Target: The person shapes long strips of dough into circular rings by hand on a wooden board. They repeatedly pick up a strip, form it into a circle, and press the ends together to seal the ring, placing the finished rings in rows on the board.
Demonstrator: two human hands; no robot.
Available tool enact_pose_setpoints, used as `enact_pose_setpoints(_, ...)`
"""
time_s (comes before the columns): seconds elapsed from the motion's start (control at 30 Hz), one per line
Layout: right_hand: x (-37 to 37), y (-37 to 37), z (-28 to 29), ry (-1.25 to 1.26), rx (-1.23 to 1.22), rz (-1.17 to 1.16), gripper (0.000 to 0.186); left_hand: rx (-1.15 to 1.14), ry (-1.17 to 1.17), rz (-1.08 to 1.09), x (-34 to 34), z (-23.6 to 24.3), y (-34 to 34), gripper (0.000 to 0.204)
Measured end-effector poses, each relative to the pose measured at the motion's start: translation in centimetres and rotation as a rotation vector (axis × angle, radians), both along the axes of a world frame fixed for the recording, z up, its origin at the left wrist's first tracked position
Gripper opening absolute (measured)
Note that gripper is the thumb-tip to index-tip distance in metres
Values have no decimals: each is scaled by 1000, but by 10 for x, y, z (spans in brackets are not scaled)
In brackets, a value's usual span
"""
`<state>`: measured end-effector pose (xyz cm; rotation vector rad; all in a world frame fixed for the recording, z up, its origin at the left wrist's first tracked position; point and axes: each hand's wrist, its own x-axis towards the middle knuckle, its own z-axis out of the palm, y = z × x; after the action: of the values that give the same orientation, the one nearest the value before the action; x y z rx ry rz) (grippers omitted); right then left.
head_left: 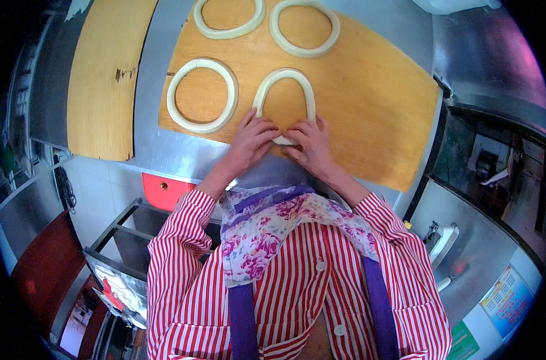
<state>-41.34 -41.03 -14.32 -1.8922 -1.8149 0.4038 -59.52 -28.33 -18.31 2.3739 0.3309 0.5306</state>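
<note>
A pale dough ring (283, 74) lies on the wooden board (375, 114), stretched into a tall arch. At its near side, my left hand (255, 141) and my right hand (309, 143) are closed on the dough, fingertips almost meeting. A short piece of the ring shows between them; the rest of that side is under my fingers. To the left lies a round dough ring (174, 108). Farther off are two more, a dough ring (225, 33) at the far left and another dough ring (334, 37) at the far middle.
The board rests on a metal counter (159, 147). Left of it stands a second wooden board (102, 78) with a dark crack. A red drawer or box (165, 191) sits below the counter edge, near a dark metal frame (120, 225). Shiny metal panels (489, 60) rise at the right.
</note>
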Motion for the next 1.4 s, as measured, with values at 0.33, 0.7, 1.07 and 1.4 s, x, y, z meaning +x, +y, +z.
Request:
enact_pose_setpoints(0.33,45,74,1,-13,67,-353,47,105,121,324,78,15,-16,62)
enact_pose_setpoints(0.7,61,86,-10,-24,62,-248,36,160,343,394,75,40,-7,77)
enact_pose_setpoints(1.07,67,66,-20,70,59,-316,38,242,352,439,86,31,7,70)
enact_pose_setpoints(1.4,49,4,3,-42,-103,-136,51,40,154,251,60,42,-10,58)
